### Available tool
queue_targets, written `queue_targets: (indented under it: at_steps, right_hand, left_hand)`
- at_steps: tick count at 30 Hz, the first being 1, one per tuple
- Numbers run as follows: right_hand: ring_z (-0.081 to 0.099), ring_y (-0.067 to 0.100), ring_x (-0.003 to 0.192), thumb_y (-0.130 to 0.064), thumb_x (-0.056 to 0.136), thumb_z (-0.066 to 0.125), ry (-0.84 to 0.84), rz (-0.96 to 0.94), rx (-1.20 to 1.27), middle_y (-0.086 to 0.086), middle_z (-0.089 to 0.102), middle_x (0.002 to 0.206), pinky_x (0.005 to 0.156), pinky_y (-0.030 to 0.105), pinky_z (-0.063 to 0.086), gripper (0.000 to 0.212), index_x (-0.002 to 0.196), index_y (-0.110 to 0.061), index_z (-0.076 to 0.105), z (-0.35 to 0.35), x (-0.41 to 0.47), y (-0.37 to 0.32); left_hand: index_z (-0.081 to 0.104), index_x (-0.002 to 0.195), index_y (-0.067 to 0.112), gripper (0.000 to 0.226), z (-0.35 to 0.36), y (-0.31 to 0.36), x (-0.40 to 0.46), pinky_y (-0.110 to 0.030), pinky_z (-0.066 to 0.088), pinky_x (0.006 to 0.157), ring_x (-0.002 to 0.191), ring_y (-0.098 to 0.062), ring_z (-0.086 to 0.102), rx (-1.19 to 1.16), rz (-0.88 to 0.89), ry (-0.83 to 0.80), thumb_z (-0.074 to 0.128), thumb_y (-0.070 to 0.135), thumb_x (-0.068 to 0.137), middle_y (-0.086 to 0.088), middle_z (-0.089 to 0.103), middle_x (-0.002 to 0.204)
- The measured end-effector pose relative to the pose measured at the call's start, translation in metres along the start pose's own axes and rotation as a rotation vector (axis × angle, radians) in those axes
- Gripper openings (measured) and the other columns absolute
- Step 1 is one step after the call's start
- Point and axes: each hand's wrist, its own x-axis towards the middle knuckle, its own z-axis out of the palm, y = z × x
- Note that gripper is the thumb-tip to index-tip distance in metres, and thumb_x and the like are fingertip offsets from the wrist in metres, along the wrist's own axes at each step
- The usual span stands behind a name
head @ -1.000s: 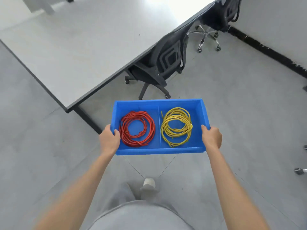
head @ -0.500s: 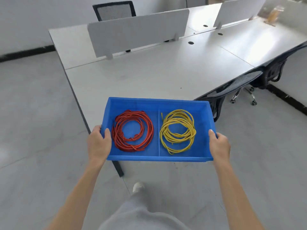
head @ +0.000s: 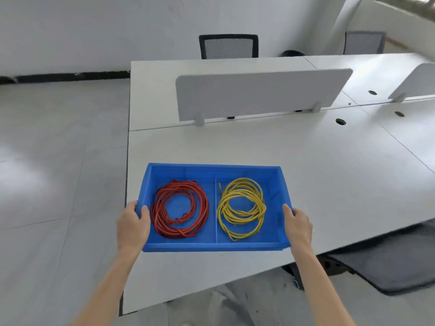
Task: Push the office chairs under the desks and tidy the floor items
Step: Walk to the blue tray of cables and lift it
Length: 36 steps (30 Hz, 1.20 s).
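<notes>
A blue two-compartment tray (head: 213,246) is held over the near left part of the white desk (head: 317,175). My left hand (head: 133,225) grips its left wall and my right hand (head: 298,225) grips its right wall. A red cable coil (head: 180,209) lies in the left compartment and a yellow cable coil (head: 241,208) in the right one. Whether the tray touches the desk I cannot tell. A black mesh office chair (head: 388,262) sits partly under the desk's near edge at the right.
A grey divider screen (head: 259,95) stands across the desk's middle, with a second one (head: 416,83) at the right. Two chairs (head: 228,46) (head: 363,42) stand on the far side. Cable holes (head: 340,121) dot the desk. Grey floor (head: 58,161) spreads to the left.
The view has swung up and round to face the desk. The tray, still gripped by both hands, has come from over the floor to over the desk's near left part.
</notes>
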Motion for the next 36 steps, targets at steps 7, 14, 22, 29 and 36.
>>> queue_targets:
  at_steps: [7, 14, 22, 29, 36]
  right_hand:
    - [0.032, 0.018, 0.053, -0.029, 0.093, 0.041, -0.183, -0.117, -0.094, 0.001, 0.034, 0.056, 0.05, 0.033, 0.026, 0.041, 0.057, -0.013, 0.028, 0.073, 0.128, -0.089]
    - [0.04, 0.025, 0.063, -0.028, 0.093, 0.042, -0.286, -0.134, -0.106, 0.003, 0.039, 0.058, 0.051, 0.032, 0.028, 0.04, 0.057, -0.01, 0.035, 0.15, 0.207, -0.159]
    - [0.046, 0.029, 0.07, -0.028, 0.094, 0.041, -0.279, -0.081, -0.094, 0.006, 0.045, 0.062, 0.064, 0.033, 0.034, 0.04, 0.06, -0.007, 0.041, 0.205, 0.251, -0.188]
    - [0.046, 0.03, 0.071, -0.032, 0.096, 0.037, -0.239, -0.086, -0.114, 0.01, 0.051, 0.071, 0.065, 0.034, 0.035, 0.039, 0.064, -0.01, 0.039, 0.221, 0.256, -0.169]
    - [0.043, 0.029, 0.072, -0.03, 0.096, 0.036, -0.268, -0.116, -0.119, 0.006, 0.044, 0.066, 0.066, 0.036, 0.035, 0.039, 0.063, -0.011, 0.036, 0.218, 0.256, -0.171]
  left_hand:
    - [0.055, 0.099, -0.01, 0.026, 0.038, 0.021, 0.091, -0.045, 0.042, 0.077, 0.09, -0.045, 0.056, 0.066, -0.185, 0.11, 0.041, 0.011, 0.093, -0.031, 0.061, 0.094]
    - [0.051, 0.085, -0.009, 0.025, 0.055, 0.032, 0.194, -0.045, 0.042, 0.071, 0.084, -0.045, 0.055, 0.134, -0.232, 0.101, 0.038, 0.01, 0.093, -0.034, 0.059, 0.089]
    - [0.053, 0.1, -0.007, 0.023, 0.078, 0.029, 0.267, -0.037, 0.037, 0.072, 0.09, -0.042, 0.055, 0.115, -0.21, 0.068, 0.037, 0.008, 0.096, -0.027, 0.06, 0.096]
    - [0.048, 0.123, -0.005, 0.033, 0.103, 0.01, 0.266, -0.048, 0.043, 0.085, 0.104, -0.047, 0.054, 0.166, -0.174, 0.142, 0.035, 0.011, 0.097, -0.029, 0.06, 0.113]
    - [0.048, 0.124, -0.005, 0.035, 0.105, 0.008, 0.268, -0.05, 0.041, 0.091, 0.11, -0.045, 0.051, 0.138, -0.211, 0.153, 0.034, 0.013, 0.097, -0.028, 0.057, 0.119]
